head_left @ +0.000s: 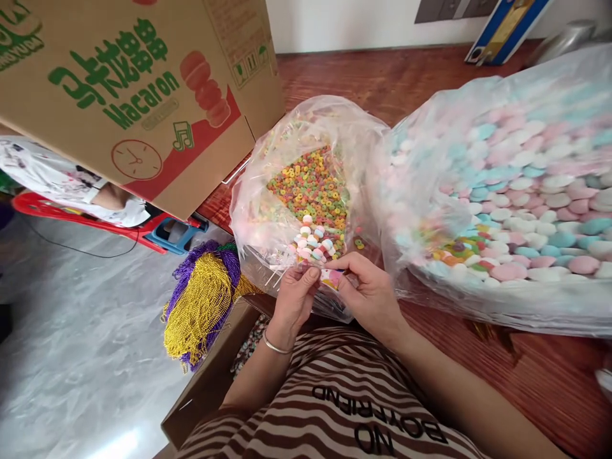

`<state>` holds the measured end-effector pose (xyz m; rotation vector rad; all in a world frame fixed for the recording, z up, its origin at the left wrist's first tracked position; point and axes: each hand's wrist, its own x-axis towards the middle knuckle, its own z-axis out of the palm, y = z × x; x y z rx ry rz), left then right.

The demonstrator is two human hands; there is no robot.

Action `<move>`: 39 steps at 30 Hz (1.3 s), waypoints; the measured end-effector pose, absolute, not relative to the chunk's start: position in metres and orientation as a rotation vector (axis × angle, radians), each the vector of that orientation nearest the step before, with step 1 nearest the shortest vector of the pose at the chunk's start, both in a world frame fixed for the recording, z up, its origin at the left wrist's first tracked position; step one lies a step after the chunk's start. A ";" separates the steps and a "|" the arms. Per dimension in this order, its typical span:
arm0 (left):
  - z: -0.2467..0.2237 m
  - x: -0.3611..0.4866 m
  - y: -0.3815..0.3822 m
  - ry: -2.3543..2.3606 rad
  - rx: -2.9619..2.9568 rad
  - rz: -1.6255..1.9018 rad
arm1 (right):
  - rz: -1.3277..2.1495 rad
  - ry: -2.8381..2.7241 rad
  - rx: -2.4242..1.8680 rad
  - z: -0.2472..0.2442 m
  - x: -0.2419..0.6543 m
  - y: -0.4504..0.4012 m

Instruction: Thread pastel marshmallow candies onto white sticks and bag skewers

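Card [329, 279], small and brightly printed, pinched between left hand [297, 296] and right hand [375, 296], in the middle of the view. Hands very close together, fingertips closed on opposite ends of the card; hard to tell any contact between them. Bracelet [276, 344] on the left wrist, striped shirt [358, 395] below.

Just beyond the fingertips, a bunch [310, 241] of pink, white and blue pieces, its support too hidden to make out. White sticks [274, 278] beside the left hand. Behind, an open clear bag [248, 178] of small rings [310, 185] in yellow, orange, red and green. To the right, a larger bag [430, 127] full of pastel pieces [540, 204], with a patch of bright rings near the front. Both bags on a dark red tabletop [344, 70].

At upper left, a tall Macaron carton [143, 95], and past it another person's sleeve [52, 175] above a red stool [62, 209]. Gold and purple beads [203, 306] left of the hands, next to an open box [205, 376] under the left forearm. Blue binder [507, 32] at the back.
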<state>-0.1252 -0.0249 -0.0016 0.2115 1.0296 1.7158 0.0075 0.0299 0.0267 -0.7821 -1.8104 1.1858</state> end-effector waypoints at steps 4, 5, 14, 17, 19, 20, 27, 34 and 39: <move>-0.001 -0.116 -0.019 1.006 0.191 1.715 | 0.924 -1.886 -0.756 0.022 0.010 0.030; -0.001 -0.113 -0.017 0.986 0.185 1.732 | 0.876 -1.889 -0.767 0.020 0.009 0.029; -0.001 -0.183 -0.036 0.878 0.091 2.076 | 0.889 -1.979 -0.797 0.024 0.009 0.047; 0.003 -0.215 -0.051 0.891 0.137 2.230 | 0.764 -2.395 -0.850 0.016 -0.015 0.051; 0.003 -0.223 -0.059 0.910 0.142 2.262 | 0.591 -2.711 -0.826 0.011 -0.039 0.050; 0.002 -0.224 -0.062 0.914 0.138 2.260 | 0.489 -2.820 -0.796 0.009 -0.052 0.048; -0.009 -0.211 -0.064 0.870 0.061 2.175 | 0.132 -3.052 -0.696 0.004 -0.090 0.051; -0.010 -0.191 -0.038 0.722 -0.100 2.010 | 0.184 -2.515 -0.760 0.001 -0.039 0.081; -0.008 -0.174 -0.020 0.728 -0.084 1.920 | 0.539 -2.181 -0.755 -0.007 0.000 0.084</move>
